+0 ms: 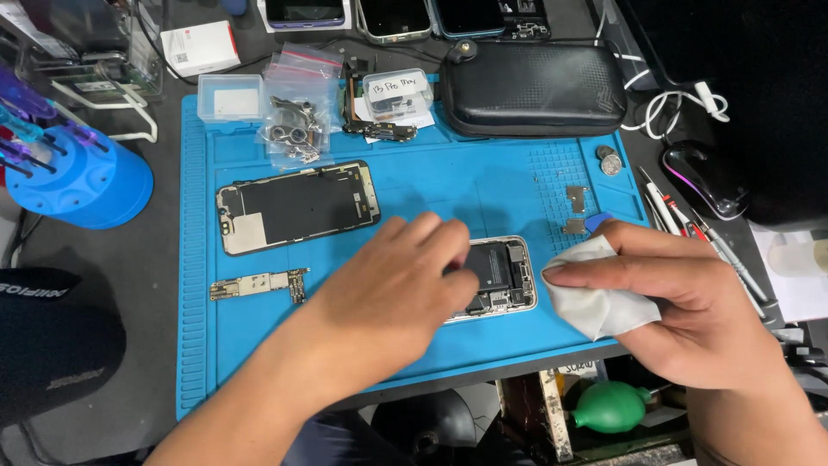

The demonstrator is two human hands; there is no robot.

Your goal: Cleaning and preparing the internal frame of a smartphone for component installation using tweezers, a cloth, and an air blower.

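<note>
Lying partly beneath the left hand (401,280), which is pressed flat and open on it, the opened phone (500,278) is shown with its long axis running toward the right hand (681,302), by which a white cloth (591,293) is gripped just beside its end.

Matt rubber, soft cloth, bare metal

I'm seeing a matt blue mat (414,185), a soft white cloth (595,298), the phone (500,276) showing a shiny metal rim, and a textured black case (535,86).
</note>
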